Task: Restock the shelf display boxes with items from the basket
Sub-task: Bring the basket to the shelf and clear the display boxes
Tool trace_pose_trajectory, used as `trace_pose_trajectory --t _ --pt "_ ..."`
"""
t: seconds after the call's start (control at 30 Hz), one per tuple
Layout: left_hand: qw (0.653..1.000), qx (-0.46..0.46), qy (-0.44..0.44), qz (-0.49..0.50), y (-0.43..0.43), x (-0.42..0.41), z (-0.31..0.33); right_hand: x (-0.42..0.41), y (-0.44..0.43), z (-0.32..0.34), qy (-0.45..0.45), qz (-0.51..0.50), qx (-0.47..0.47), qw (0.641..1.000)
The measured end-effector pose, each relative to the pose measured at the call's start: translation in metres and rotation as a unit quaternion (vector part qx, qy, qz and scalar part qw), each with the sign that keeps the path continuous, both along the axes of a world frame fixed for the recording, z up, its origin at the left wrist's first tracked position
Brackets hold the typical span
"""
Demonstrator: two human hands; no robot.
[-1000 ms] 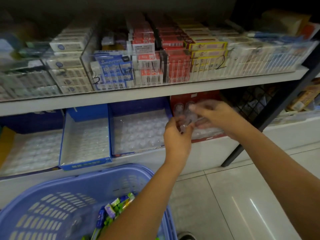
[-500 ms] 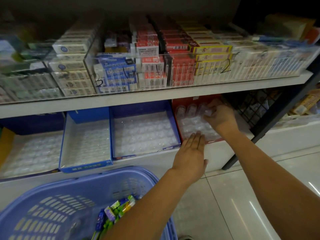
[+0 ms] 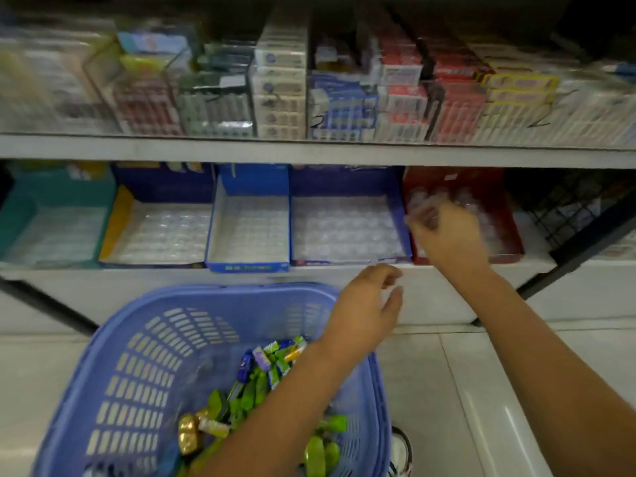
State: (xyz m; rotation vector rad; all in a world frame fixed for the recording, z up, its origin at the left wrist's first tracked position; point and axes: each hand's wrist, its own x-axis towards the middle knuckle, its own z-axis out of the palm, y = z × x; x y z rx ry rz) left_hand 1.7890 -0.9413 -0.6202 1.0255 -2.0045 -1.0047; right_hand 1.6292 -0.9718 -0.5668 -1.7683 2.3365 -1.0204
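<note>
On the lower white shelf (image 3: 206, 275) a red cardboard display box (image 3: 506, 215) stood at the right end of a row, touching a dark blue cardboard display box (image 3: 344, 180) lined with a clear plastic blister tray (image 3: 344, 232). Each box lay with its long axis front to back, open top upward, low front lip toward the person. The right hand (image 3: 447, 239) hovered over the red box with fingers curled; blur hid whether it pinched anything clear. The left hand (image 3: 364, 311) hung with fingers loosely spread, holding nothing, above the far rim of the pale blue slotted plastic basket (image 3: 220, 292) below the shelf. Inside it, small wrapped sweets in green, purple and gold (image 3: 272, 363) lay jumbled, pointing every way with no shared axis.

The step in hand looked like a reach into the basket for stock. It would go best with a few pieces taken at a time, turned to match the tray's pockets and set in from the back row forward, the right hand steadying the box against sliding.
</note>
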Motion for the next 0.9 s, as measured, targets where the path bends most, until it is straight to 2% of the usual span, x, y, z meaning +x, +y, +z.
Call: trace_pose_trajectory --t 0.07,0.1,0.17,0.27,0.37,0.5,0.67,0.77,0.9 --pt "0.994 0.054 -0.031 0.092 0.003 0.058 -0.02 0.057 0.013 -0.006 -0.044 0.117 0.079 0.989" --pt "0.985 0.082 -0.08 0.132 0.003 0.09 -0.033 0.085 0.018 -0.014 -0.047 0.174 0.124 0.976" --pt "0.944 0.153 -0.227 0.186 0.003 0.155 -0.063 0.139 0.028 -0.041 -0.053 0.27 0.21 0.938" --pt "0.851 0.275 -0.409 0.183 0.013 0.235 -0.103 0.205 0.028 -0.097 -0.034 0.341 0.302 0.889" --pt "0.799 0.294 -0.505 0.142 0.027 0.271 -0.134 0.259 0.021 -0.157 0.007 0.369 0.362 0.856" --pt "0.797 0.303 -0.503 0.142 0.017 0.272 -0.161 0.302 0.015 -0.219 0.066 0.393 0.398 0.827" --pt "0.801 0.316 -0.491 0.135 0.009 0.276 -0.183 0.328 0.001 -0.258 0.095 0.384 0.4 0.827" --pt "0.798 0.293 -0.507 0.146 0.002 0.278 -0.193 0.339 -0.005 -0.277 0.118 0.404 0.405 0.812" --pt "0.791 0.297 -0.51 0.159 -0.009 0.276 -0.199 0.344 -0.012 -0.29 0.155 0.398 0.378 0.821"
